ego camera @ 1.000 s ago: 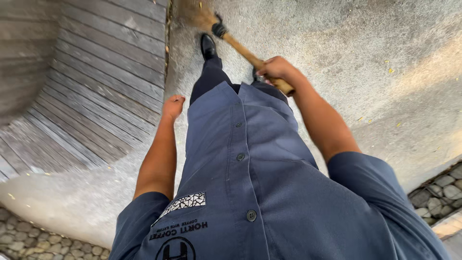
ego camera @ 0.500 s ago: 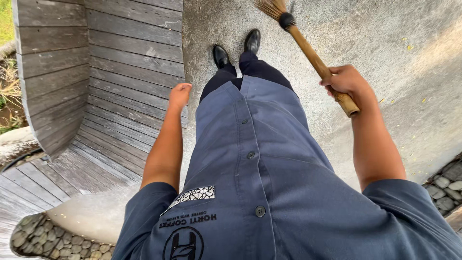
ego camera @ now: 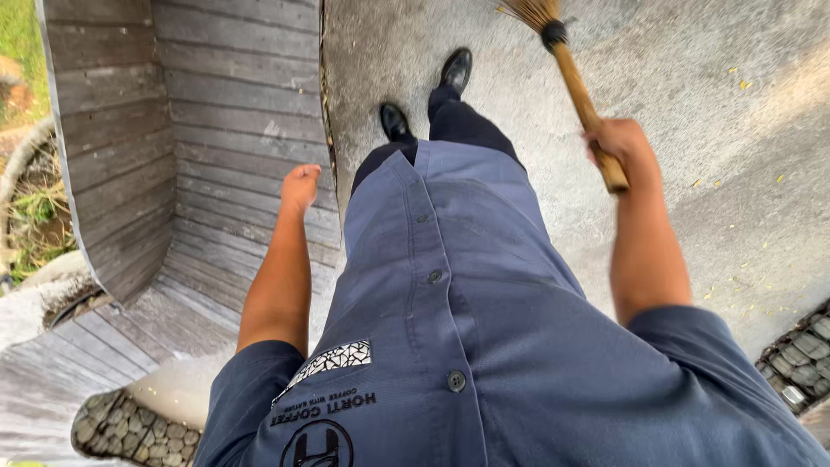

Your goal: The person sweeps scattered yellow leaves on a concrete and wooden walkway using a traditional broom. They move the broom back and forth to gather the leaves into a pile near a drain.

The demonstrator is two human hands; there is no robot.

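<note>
My right hand [ego camera: 624, 147] grips the wooden handle of a stick broom [ego camera: 572, 76], whose straw bristles point away from me over the grey concrete path [ego camera: 674, 78]. My left hand [ego camera: 300, 187] hangs at my side with its fingers curled in, holding nothing, over the edge where the concrete meets the wooden deck [ego camera: 216, 112]. My blue button shirt [ego camera: 450, 329] fills the lower middle of the view. My black shoes [ego camera: 425, 93] stand on the concrete, one ahead of the other.
Grey weathered deck boards run along the left, with a curved rim and grass [ego camera: 26, 173] beyond it. Small yellow leaves [ego camera: 739, 85] lie scattered on the concrete at the right. Pebble paving [ego camera: 800, 355] shows at the lower right and lower left.
The broom has swung from the left to the right, further out in front of me. My feet have stepped forward and the view has shifted, showing more deck and grass.
</note>
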